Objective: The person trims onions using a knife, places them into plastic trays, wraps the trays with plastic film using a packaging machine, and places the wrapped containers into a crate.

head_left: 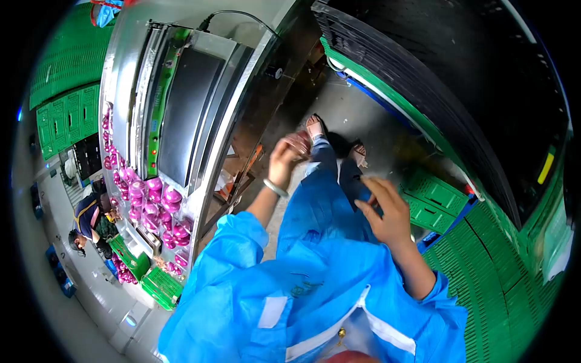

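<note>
My left hand (283, 162), with a pale bracelet on its wrist, is raised in front of my legs. Its fingers are curled around a blurred reddish, roundish thing (299, 140), whose kind I cannot make out. On the other side, my right hand (387, 213) hangs over my right thigh with thumb and fingers apart, and nothing shows in it. Nearest to my left hand is the metal workbench, which carries a flat machine (189, 109) with a dark plate and a green control strip. Shiny film-wrapped purple bundles (148, 202) lie in a heap beside the machine.
Green crates (433, 201) stand low on my right, by green slatted flooring (478, 266). A large dark rack (423, 78) rises at upper right. At far left a co-worker (88, 221) bends near a green basket (162, 287). Cardboard (225, 181) lies under the bench.
</note>
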### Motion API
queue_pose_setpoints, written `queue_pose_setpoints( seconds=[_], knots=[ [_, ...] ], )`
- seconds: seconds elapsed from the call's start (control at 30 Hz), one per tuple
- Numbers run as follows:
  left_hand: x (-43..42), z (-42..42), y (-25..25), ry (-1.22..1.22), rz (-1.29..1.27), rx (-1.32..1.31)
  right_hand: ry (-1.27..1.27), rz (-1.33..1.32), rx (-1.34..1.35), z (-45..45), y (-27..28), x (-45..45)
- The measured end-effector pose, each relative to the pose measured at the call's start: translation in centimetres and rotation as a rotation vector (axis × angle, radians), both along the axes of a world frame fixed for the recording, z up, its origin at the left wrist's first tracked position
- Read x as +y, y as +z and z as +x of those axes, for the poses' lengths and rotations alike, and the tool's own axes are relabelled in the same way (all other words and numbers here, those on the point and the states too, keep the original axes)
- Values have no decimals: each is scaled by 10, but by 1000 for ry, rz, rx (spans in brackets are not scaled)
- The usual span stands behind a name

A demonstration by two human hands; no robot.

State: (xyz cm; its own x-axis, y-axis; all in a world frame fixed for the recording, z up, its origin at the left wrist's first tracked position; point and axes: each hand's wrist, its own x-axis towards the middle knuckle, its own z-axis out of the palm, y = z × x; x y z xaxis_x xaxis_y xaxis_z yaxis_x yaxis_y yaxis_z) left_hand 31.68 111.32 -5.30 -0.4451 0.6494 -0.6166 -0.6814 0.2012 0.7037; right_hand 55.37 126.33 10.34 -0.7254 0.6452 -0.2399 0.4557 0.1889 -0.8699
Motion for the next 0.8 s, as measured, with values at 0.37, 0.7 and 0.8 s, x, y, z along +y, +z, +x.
queue_pose_setpoints(
  seconds=[0.37, 0.7, 0.8],
  knots=[
    [-44, -209, -223, -303, -884, 1128, 587, 257, -248, -39, -76, -7],
    [-61, -96, -167, -267, -641, 869, 884, 403, -302, -146, -34, 0],
    [-102, -73, -86, -507, -325, 589, 964, 480, -304, -180, -19, 0]
  ],
)
